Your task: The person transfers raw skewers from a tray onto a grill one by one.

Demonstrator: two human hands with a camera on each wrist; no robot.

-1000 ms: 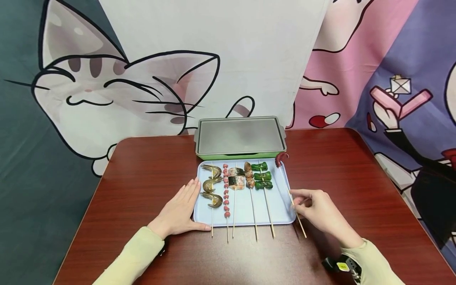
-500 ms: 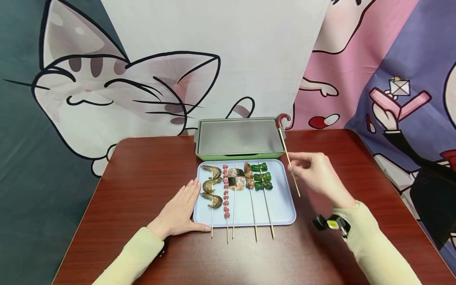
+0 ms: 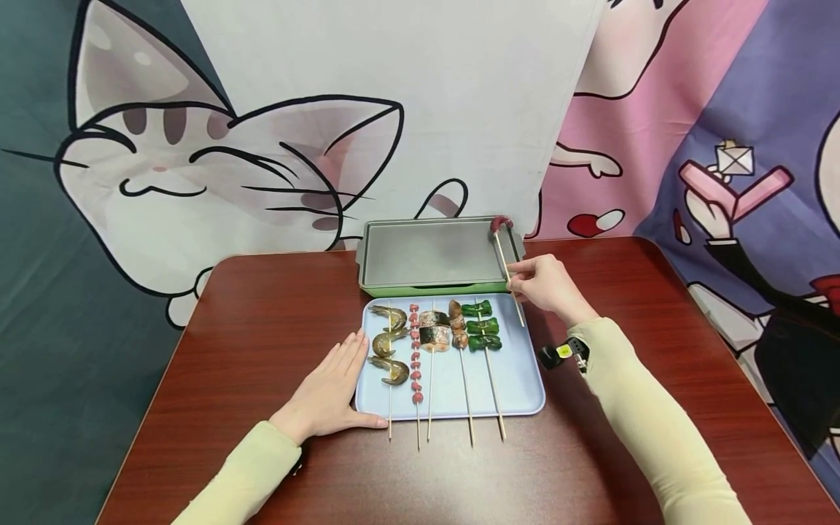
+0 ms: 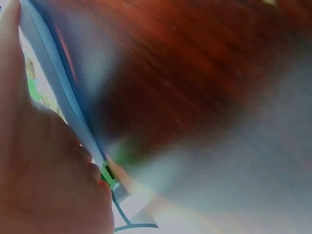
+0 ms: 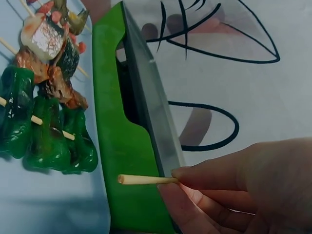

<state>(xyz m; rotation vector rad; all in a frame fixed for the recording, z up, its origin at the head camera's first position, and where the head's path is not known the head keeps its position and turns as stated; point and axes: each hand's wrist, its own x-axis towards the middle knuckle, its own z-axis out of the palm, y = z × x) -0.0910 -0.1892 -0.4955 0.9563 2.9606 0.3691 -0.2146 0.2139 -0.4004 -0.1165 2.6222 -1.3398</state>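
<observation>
My right hand [image 3: 550,288] pinches the wooden stick of an octopus tentacle skewer [image 3: 501,224] between thumb and fingers. The dark red curled end is over the right part of a grey-topped, green-sided grill [image 3: 429,251]; whether it touches the surface I cannot tell. In the right wrist view the stick's bare end [image 5: 146,180] sticks out from the fingertips. My left hand [image 3: 328,390] lies with straight fingers along the left side of a pale blue tray [image 3: 525,383], thumb at its front corner. The left wrist view shows this hand [image 4: 53,170] against the tray's edge, partly blurred.
On the tray lie a shrimp skewer [image 3: 396,370], a skewer of small red pieces [image 3: 416,374], a fish-like skewer [image 3: 435,337], a brown meat skewer [image 3: 459,324] and a green pepper skewer [image 3: 484,327]. Their sticks overhang the front edge. A printed curtain [image 3: 492,109] hangs behind the table [image 3: 262,306].
My right hand has lifted the octopus skewer off the tray's right side and carried it forward, then left, over the grill. My left hand has stayed in place.
</observation>
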